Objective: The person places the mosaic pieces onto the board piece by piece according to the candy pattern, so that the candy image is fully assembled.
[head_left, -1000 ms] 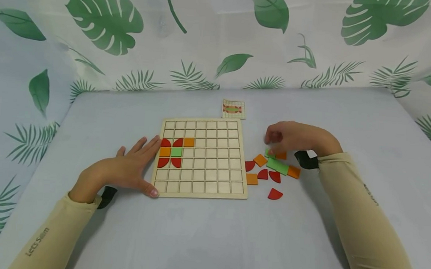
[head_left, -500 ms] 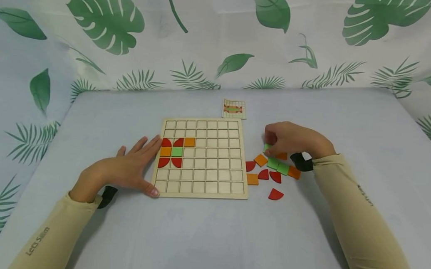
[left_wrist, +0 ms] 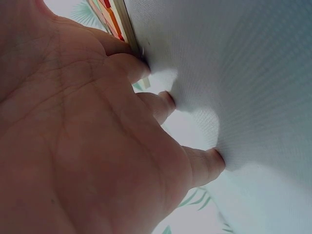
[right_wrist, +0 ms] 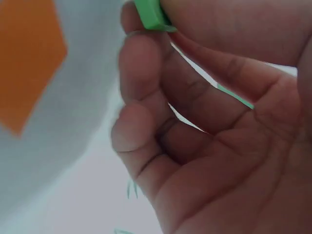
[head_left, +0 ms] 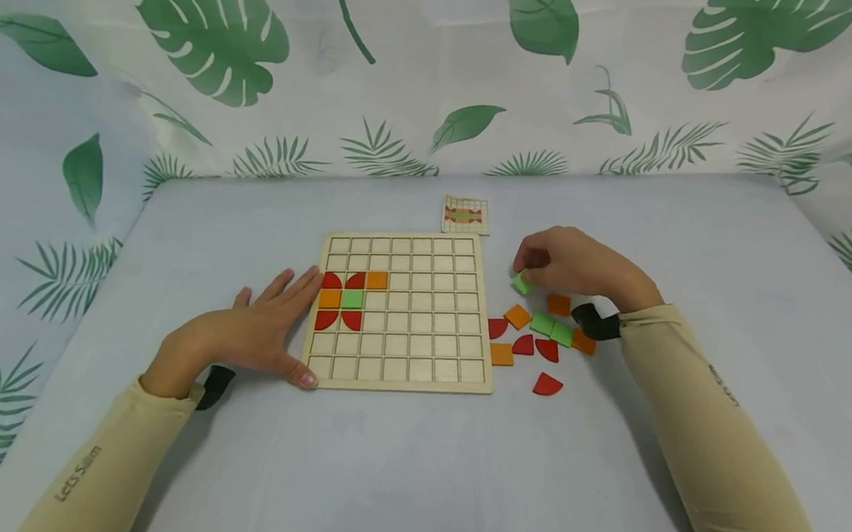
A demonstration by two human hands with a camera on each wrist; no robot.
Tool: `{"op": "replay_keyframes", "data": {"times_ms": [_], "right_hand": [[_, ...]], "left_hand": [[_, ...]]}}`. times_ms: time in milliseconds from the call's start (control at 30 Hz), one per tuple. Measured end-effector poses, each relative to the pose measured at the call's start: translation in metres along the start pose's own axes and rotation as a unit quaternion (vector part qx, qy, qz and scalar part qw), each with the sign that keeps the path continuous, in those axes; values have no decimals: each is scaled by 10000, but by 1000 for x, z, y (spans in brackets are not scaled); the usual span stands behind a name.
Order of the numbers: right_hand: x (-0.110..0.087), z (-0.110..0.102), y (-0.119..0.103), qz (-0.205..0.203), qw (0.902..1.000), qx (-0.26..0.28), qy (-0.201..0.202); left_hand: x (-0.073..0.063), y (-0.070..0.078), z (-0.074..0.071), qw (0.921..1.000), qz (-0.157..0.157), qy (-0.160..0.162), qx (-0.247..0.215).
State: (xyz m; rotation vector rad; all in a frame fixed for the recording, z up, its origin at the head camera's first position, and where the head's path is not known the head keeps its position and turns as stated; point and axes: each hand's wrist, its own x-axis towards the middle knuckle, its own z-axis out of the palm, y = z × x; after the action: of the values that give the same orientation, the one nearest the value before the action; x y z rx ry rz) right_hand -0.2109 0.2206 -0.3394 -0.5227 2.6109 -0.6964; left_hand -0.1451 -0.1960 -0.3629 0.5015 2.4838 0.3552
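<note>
A wooden grid board (head_left: 405, 347) lies in the middle of the table, with red quarter-circle, orange and green pieces set in cells at its left side. My left hand (head_left: 257, 341) rests spread at the board's left edge, thumb at the near corner; in the left wrist view its fingertips (left_wrist: 212, 161) press on the cloth. Right of the board, my right hand (head_left: 574, 264) pinches a green square tile (head_left: 520, 282) between thumb and fingers. The right wrist view shows that tile's edge (right_wrist: 152, 14) at the top, the other fingers curled below it.
Loose pieces lie right of the board: green squares (head_left: 551, 328), orange squares (head_left: 517, 316), and red quarter circles (head_left: 547, 384). A small pattern card (head_left: 466, 216) lies at the board's far right corner. A leaf-print cloth (head_left: 379, 81) hangs behind the table.
My right hand has picked up the green tile from the pile and moved slightly away and left with it, uncovering an orange square. The left hand stays at the board's edge.
</note>
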Motion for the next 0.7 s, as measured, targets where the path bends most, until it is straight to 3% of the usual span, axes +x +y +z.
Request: {"op": "replay_keyframes", "data": {"times_ms": [367,700], "right_hand": [[8,17,-18,-498,9916,1168,247],[11,39,-43,-962,9782,1843,-13]], "left_hand": [[0,1,-1,10000,-25,10,7],[0,0,-1,10000,20,5,-61]]}}
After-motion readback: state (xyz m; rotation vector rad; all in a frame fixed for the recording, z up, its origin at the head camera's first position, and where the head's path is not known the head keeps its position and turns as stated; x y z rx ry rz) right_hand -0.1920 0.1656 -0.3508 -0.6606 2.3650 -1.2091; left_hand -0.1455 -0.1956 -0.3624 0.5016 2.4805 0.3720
